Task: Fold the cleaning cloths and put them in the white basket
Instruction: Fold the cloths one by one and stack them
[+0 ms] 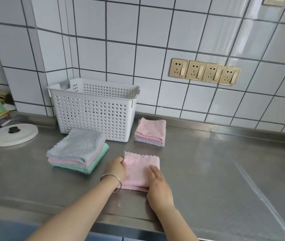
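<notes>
A folded pink cloth (138, 168) lies on the steel counter in front of me. My left hand (116, 166), with a metal bangle on the wrist, pinches its far left corner. My right hand (159, 186) lies flat on the cloth's near right part, fingers together. The white perforated basket (93, 110) stands behind, against the tiled wall, and looks empty. Left of the cloth sits a stack of larger cloths (78, 151), grey on pink on green. Right of the basket rests a small folded stack (151, 132), pink on top with lilac and grey below.
A white round lid (13, 134) with a black knob lies at the left on the steel counter (225, 162). Clutter is piled at the far left edge. Several gold wall sockets (205, 72) sit above the counter at the right. The counter's front edge runs just below my forearms.
</notes>
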Demonstrator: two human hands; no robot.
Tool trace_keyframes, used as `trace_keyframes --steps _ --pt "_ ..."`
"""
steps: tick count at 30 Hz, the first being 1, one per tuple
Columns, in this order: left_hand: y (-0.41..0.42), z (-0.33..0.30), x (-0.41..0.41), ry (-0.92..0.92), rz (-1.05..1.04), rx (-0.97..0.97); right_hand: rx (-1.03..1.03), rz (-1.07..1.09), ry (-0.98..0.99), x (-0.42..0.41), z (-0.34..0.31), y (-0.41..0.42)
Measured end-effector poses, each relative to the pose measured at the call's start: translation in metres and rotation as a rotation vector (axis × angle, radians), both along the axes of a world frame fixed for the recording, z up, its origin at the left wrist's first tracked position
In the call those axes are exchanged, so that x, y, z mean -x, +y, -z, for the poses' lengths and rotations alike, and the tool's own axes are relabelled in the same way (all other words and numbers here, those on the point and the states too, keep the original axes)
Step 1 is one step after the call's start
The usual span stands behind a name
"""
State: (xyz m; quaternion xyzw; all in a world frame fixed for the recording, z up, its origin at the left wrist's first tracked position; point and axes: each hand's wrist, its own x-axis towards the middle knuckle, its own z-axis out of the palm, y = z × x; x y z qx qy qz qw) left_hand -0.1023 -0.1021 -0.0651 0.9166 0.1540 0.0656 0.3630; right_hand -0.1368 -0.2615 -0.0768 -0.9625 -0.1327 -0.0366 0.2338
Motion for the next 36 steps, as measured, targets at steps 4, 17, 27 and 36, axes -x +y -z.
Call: trace_keyframes --steps 4,17,27,36 --pt "-0.001 0.001 0.003 -0.038 0.004 -0.112 0.068 -0.087 0.015 -0.002 0.001 -0.003" --pt "-0.01 0.013 0.01 0.238 0.308 -0.48 0.179 -0.078 0.125 -0.008 0.002 -0.002" --pt "0.001 0.01 0.015 0.046 0.024 -0.4 -0.227 0.07 0.166 -0.011 -0.005 -0.007" --pt "-0.009 0.002 0.009 0.08 0.013 -0.194 -0.524 0.347 0.405 -0.037 -0.028 -0.011"
